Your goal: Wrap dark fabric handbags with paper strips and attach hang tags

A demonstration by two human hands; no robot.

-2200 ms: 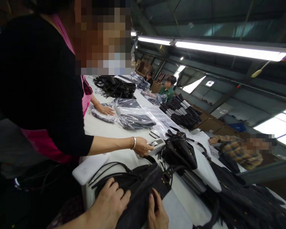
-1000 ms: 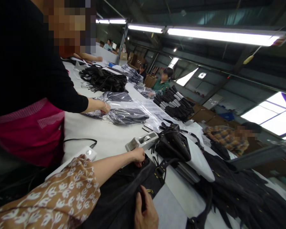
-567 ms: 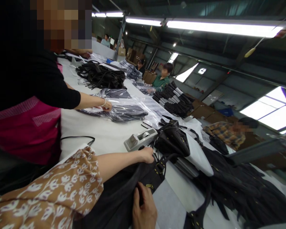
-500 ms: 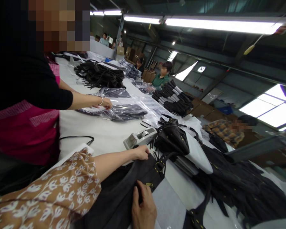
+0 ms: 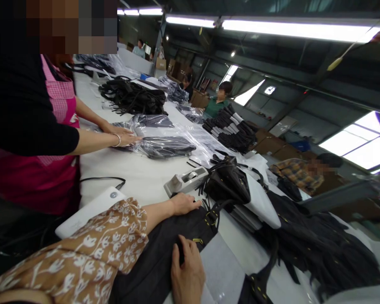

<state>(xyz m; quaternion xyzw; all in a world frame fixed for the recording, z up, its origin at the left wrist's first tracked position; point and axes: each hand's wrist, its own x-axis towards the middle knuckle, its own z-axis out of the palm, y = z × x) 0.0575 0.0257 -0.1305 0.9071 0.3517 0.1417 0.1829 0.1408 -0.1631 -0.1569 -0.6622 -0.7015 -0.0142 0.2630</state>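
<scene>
- Two bare hands touch one black bag (image 5: 160,257), which lies on the near part of the white surface (image 5: 129,171).
- Left hand (image 5: 184,204): at the bag's far end, fingers loosely bent; whether they grip anything, I cannot tell.
- Right hand (image 5: 189,270): on the bag's near right part, thumb and fingers apart, beside a pale sheet (image 5: 223,261).
- Grey tape dispenser (image 5: 187,180): just beyond the left hand.
- White flat device (image 5: 88,211): left of the bag, partly behind the patterned sleeve (image 5: 114,236).
- Far left, a co-worker's hands (image 5: 126,138) touch a plastic-wrapped bag (image 5: 169,147).
</scene>
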